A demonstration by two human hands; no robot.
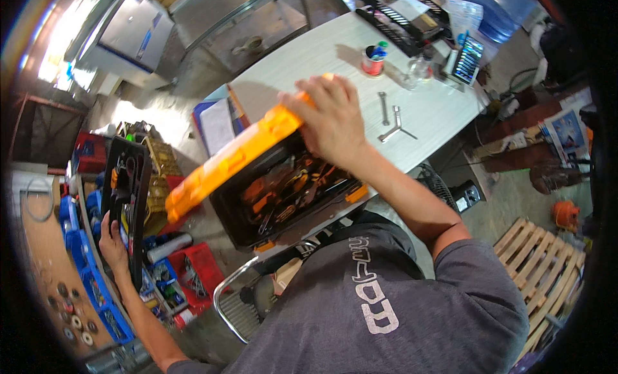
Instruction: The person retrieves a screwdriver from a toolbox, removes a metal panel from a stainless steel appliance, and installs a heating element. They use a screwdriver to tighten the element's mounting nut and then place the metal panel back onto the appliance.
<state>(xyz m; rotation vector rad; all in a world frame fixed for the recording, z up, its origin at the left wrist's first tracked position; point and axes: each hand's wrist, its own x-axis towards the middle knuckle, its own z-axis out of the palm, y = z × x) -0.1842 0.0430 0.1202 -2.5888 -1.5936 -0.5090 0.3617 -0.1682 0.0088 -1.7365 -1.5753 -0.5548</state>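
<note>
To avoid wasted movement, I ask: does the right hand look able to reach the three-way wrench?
Probably yes: the three-way wrench lies uncovered on the table near the right hand, though that hand would likely need to release the orange lid first.

The toolbox lid [241, 158] is orange, the box body [226, 216] black (its latches [356, 194] match the lid). The tray [133, 187] is black, the counter [290, 68] whitish, the shirt [444, 303] dark grey with pale lettering [371, 289].
</note>
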